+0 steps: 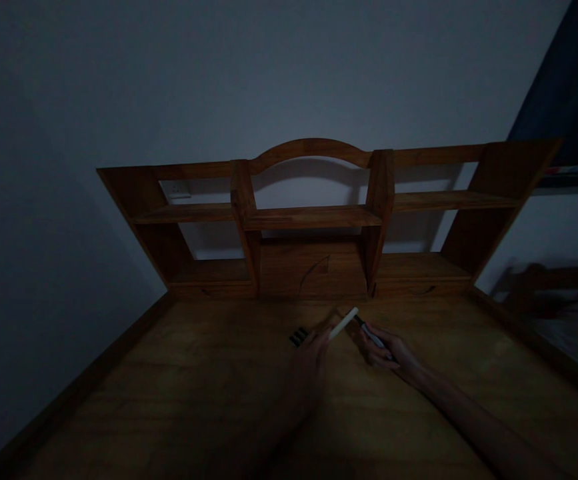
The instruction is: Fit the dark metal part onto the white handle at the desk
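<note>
In the head view, my left hand (313,353) is closed around a pale, straight stick (343,323) that points away to the upper right. My right hand (386,348) grips a slim tool (373,335) with a light handle and a dark, narrow end; its exact kind is unclear in the dim light. The dark end is close to the far part of the stick, and I cannot tell whether they touch. Just left of my left hand, a few small dark pieces (297,336) lie side by side on the wooden desktop (193,387).
A wooden shelf unit (313,217) with cubbies and low drawers stands at the back of the desktop. Raised wooden edges (93,363) run along both sides. Behind are a pale wall (269,73) and a dark curtain-like area (569,87) at right.
</note>
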A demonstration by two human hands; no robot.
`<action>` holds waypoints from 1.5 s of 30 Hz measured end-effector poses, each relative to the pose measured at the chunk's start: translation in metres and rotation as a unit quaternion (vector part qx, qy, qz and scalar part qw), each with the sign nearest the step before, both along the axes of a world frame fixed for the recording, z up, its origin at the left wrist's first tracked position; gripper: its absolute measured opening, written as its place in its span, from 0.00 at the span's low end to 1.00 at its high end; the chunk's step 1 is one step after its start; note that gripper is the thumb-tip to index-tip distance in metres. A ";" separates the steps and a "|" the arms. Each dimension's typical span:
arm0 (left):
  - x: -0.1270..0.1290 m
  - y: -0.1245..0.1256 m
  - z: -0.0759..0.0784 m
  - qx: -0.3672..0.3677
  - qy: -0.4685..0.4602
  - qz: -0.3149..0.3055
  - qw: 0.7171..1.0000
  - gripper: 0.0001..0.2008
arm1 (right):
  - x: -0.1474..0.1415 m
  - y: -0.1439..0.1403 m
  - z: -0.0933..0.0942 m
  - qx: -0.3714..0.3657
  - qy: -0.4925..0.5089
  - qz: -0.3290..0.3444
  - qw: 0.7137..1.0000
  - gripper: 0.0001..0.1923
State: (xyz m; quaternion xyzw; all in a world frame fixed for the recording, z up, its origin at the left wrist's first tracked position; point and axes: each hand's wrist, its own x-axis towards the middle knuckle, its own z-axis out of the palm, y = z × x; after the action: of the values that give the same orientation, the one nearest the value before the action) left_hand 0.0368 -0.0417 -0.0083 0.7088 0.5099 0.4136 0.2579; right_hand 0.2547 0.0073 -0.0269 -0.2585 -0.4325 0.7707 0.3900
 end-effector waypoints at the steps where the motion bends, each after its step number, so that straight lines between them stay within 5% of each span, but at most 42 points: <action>1: 0.000 0.000 0.001 -0.010 -0.017 0.012 1.000 0.20 | 0.000 -0.001 0.001 -0.001 0.000 -0.001 1.000 0.17; 6: -0.006 0.002 0.013 -0.067 -0.096 0.085 0.989 0.21 | 0.000 -0.002 0.002 -0.003 -0.003 -0.005 1.000 0.16; 15: 0.000 0.003 0.009 -0.097 -0.073 -0.045 0.992 0.21 | 0.003 -0.003 0.003 -0.017 -0.001 0.012 1.000 0.20; 45: -0.004 0.006 0.004 -0.069 -0.111 -0.029 0.991 0.21 | 0.002 -0.004 0.006 -0.019 0.039 0.017 0.999 0.19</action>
State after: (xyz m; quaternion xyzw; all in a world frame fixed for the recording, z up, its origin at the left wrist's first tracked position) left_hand 0.0325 -0.0357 -0.0039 0.6533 0.4849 0.4458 0.3732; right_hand 0.2566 0.0035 -0.0204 -0.2283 -0.4059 0.7949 0.3888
